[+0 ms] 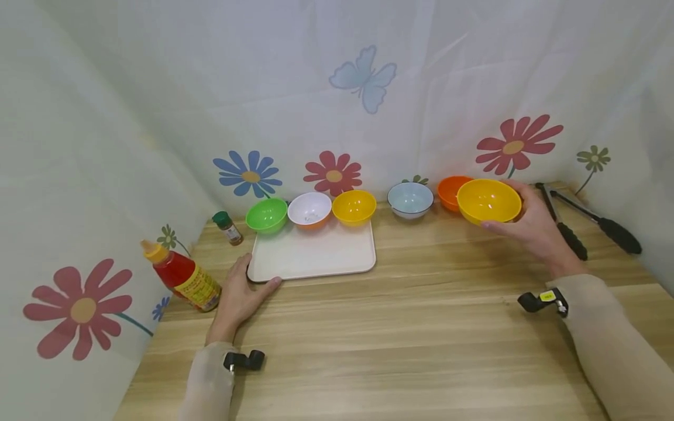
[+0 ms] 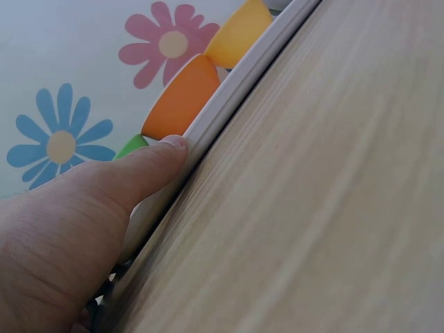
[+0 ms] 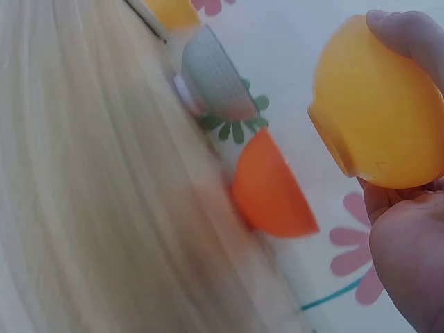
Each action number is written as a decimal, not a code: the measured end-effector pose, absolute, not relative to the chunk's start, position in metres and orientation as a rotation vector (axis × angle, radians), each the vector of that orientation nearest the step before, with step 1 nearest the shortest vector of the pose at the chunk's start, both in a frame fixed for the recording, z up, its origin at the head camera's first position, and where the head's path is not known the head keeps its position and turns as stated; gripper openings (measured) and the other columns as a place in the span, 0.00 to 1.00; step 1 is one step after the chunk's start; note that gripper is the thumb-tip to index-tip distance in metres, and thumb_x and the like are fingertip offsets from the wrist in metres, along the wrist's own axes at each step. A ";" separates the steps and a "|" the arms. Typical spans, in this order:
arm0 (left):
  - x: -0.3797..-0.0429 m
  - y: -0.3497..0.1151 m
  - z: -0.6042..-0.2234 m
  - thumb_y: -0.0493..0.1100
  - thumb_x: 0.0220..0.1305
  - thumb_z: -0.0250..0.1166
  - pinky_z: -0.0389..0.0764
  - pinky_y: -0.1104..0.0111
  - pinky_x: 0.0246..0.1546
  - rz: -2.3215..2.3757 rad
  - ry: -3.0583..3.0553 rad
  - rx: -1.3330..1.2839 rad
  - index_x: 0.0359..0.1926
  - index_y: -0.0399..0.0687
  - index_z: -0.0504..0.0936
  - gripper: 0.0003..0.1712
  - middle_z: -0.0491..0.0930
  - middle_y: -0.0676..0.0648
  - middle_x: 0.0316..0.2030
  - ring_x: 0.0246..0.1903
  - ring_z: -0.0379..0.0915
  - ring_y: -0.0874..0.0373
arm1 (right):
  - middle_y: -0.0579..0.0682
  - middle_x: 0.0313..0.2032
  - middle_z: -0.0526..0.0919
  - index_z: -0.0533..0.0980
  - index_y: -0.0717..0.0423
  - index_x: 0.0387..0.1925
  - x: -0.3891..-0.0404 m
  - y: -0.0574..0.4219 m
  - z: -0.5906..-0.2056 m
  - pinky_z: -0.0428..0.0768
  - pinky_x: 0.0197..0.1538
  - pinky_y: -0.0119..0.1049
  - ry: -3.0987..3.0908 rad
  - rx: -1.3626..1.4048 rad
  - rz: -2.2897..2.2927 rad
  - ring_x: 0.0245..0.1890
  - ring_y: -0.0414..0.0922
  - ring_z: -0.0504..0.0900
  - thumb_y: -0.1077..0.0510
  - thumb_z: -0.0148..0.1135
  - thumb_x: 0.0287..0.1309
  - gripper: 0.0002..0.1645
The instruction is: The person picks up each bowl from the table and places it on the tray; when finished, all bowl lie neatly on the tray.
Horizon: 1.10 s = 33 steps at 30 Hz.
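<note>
A yellow bowl (image 1: 488, 202) is gripped by my right hand (image 1: 529, 225), thumb at the near side and fingers behind, raised over the table at the right. In the right wrist view the bowl (image 3: 378, 104) is tilted, its base toward the table. My left hand (image 1: 241, 295) touches the near left corner of a white tray (image 1: 316, 257), the straight thumb along the front rim. Along the tray's back stand a green bowl (image 1: 267, 216), a white bowl with orange outside (image 1: 309, 210) and another yellow bowl (image 1: 354, 207).
Right of the tray stand a pale blue bowl (image 1: 411, 200) and an orange bowl (image 1: 451, 193), partly behind the raised bowl. Black-handled tongs (image 1: 584, 219) lie at far right. A red sauce bottle (image 1: 184, 278) and a green-capped spice jar (image 1: 228, 228) stand left. A floral curtain (image 1: 295, 88) hangs behind.
</note>
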<state>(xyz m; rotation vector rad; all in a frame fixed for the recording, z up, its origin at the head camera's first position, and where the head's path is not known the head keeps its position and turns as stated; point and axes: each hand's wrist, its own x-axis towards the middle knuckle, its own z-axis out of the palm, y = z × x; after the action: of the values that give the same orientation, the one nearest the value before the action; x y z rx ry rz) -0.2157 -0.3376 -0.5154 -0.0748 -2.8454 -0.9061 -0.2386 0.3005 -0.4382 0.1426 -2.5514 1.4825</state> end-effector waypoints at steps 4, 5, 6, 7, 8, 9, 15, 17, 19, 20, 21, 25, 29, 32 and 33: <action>-0.215 -0.338 -0.514 0.73 0.68 0.74 0.63 0.38 0.83 -0.906 -2.844 -0.077 0.86 0.39 0.59 0.63 0.67 0.34 0.80 0.81 0.61 0.34 | 0.58 0.79 0.65 0.52 0.50 0.89 -0.239 0.292 -0.432 0.73 0.60 0.11 -2.518 0.200 1.476 0.69 0.53 0.68 0.53 0.82 0.67 0.62; -0.215 -0.338 -0.514 0.73 0.68 0.74 0.63 0.37 0.83 -0.904 -2.845 -0.074 0.86 0.39 0.59 0.64 0.66 0.33 0.80 0.81 0.61 0.34 | 0.58 0.79 0.65 0.52 0.50 0.89 -0.240 0.290 -0.431 0.73 0.61 0.12 -2.519 0.205 1.469 0.69 0.54 0.69 0.53 0.82 0.67 0.63; -0.215 -0.338 -0.514 0.73 0.68 0.74 0.63 0.37 0.83 -0.903 -2.847 -0.071 0.86 0.39 0.59 0.63 0.66 0.33 0.80 0.81 0.61 0.34 | 0.58 0.79 0.65 0.52 0.50 0.89 -0.240 0.288 -0.430 0.74 0.63 0.13 -2.527 0.206 1.452 0.70 0.55 0.69 0.52 0.83 0.66 0.63; -0.215 -0.338 -0.514 0.72 0.68 0.75 0.63 0.38 0.83 -0.903 -2.848 -0.069 0.86 0.39 0.59 0.63 0.66 0.33 0.80 0.81 0.61 0.34 | 0.58 0.80 0.65 0.52 0.50 0.90 -0.240 0.287 -0.429 0.75 0.66 0.16 -2.537 0.210 1.444 0.71 0.56 0.70 0.51 0.83 0.66 0.64; -0.214 -0.338 -0.514 0.72 0.68 0.75 0.63 0.38 0.83 -0.904 -2.849 -0.065 0.86 0.39 0.59 0.63 0.66 0.33 0.80 0.81 0.61 0.34 | 0.58 0.80 0.66 0.52 0.49 0.90 -0.240 0.285 -0.428 0.75 0.67 0.17 -2.548 0.209 1.432 0.71 0.57 0.70 0.50 0.83 0.66 0.64; -0.214 -0.338 -0.513 0.72 0.68 0.75 0.63 0.38 0.83 -0.905 -2.850 -0.062 0.86 0.39 0.59 0.63 0.66 0.33 0.80 0.81 0.61 0.34 | 0.58 0.80 0.66 0.52 0.48 0.90 -0.240 0.283 -0.427 0.76 0.69 0.20 -2.559 0.208 1.428 0.72 0.58 0.70 0.49 0.84 0.65 0.64; -0.213 -0.338 -0.512 0.72 0.69 0.75 0.62 0.37 0.83 -0.902 -2.855 -0.063 0.86 0.39 0.59 0.63 0.66 0.33 0.80 0.80 0.61 0.34 | 0.55 0.79 0.67 0.54 0.47 0.89 -0.241 0.268 -0.424 0.77 0.66 0.18 -2.510 0.291 1.544 0.70 0.53 0.71 0.54 0.83 0.65 0.63; -0.214 -0.337 -0.511 0.72 0.69 0.74 0.62 0.37 0.83 -0.898 -2.858 -0.069 0.86 0.39 0.59 0.63 0.66 0.33 0.80 0.80 0.61 0.33 | 0.54 0.78 0.68 0.55 0.49 0.88 -0.243 0.262 -0.422 0.77 0.64 0.16 -2.467 0.339 1.603 0.68 0.50 0.71 0.58 0.82 0.65 0.61; -0.214 -0.337 -0.511 0.72 0.69 0.74 0.62 0.37 0.84 -0.900 -2.860 -0.066 0.86 0.39 0.59 0.63 0.66 0.32 0.80 0.81 0.61 0.33 | 0.53 0.77 0.69 0.56 0.49 0.87 -0.244 0.255 -0.420 0.77 0.62 0.14 -2.441 0.378 1.630 0.67 0.47 0.71 0.61 0.82 0.65 0.59; -0.213 -0.337 -0.511 0.72 0.69 0.74 0.62 0.37 0.84 -0.900 -2.861 -0.064 0.86 0.39 0.59 0.63 0.66 0.33 0.80 0.81 0.61 0.33 | 0.52 0.77 0.69 0.57 0.49 0.87 -0.245 0.252 -0.419 0.77 0.62 0.15 -2.433 0.395 1.642 0.67 0.47 0.71 0.62 0.82 0.65 0.59; -0.213 -0.337 -0.511 0.72 0.69 0.75 0.62 0.37 0.84 -0.900 -2.861 -0.062 0.86 0.39 0.59 0.63 0.66 0.33 0.80 0.81 0.61 0.33 | 0.52 0.77 0.69 0.58 0.49 0.87 -0.247 0.248 -0.417 0.77 0.62 0.15 -2.425 0.412 1.654 0.67 0.46 0.71 0.63 0.82 0.65 0.58; -0.213 -0.336 -0.510 0.73 0.68 0.74 0.61 0.37 0.84 -0.900 -2.866 -0.053 0.87 0.39 0.59 0.64 0.65 0.32 0.81 0.81 0.60 0.33 | 0.51 0.76 0.70 0.59 0.49 0.86 -0.250 0.234 -0.413 0.78 0.63 0.17 -2.401 0.463 1.695 0.68 0.46 0.72 0.63 0.82 0.64 0.57; -0.213 -0.336 -0.509 0.74 0.68 0.74 0.61 0.36 0.84 -0.897 -2.876 -0.045 0.87 0.39 0.57 0.65 0.63 0.32 0.82 0.82 0.59 0.32 | 0.51 0.76 0.71 0.60 0.50 0.85 -0.254 0.219 -0.410 0.80 0.64 0.19 -2.348 0.521 1.779 0.67 0.48 0.73 0.65 0.81 0.63 0.57; -0.213 -0.337 -0.510 0.74 0.68 0.73 0.59 0.36 0.85 -0.894 -2.886 -0.028 0.88 0.40 0.57 0.66 0.61 0.32 0.83 0.83 0.56 0.33 | 0.51 0.75 0.71 0.60 0.51 0.85 -0.256 0.209 -0.410 0.81 0.64 0.21 -2.323 0.549 1.833 0.67 0.48 0.73 0.66 0.82 0.62 0.57; -0.213 -0.337 -0.510 0.74 0.68 0.73 0.59 0.36 0.85 -0.894 -2.889 -0.026 0.88 0.39 0.56 0.66 0.60 0.31 0.84 0.84 0.55 0.32 | 0.51 0.75 0.71 0.60 0.51 0.85 -0.257 0.206 -0.410 0.82 0.64 0.21 -2.317 0.557 1.851 0.67 0.49 0.73 0.66 0.82 0.62 0.57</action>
<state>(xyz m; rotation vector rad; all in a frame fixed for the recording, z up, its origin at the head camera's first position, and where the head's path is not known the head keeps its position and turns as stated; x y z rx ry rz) -0.2129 -0.3371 -0.5097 -0.0259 -2.8892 -0.8941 -0.2570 0.2059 -0.4099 0.5565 -2.3171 1.8509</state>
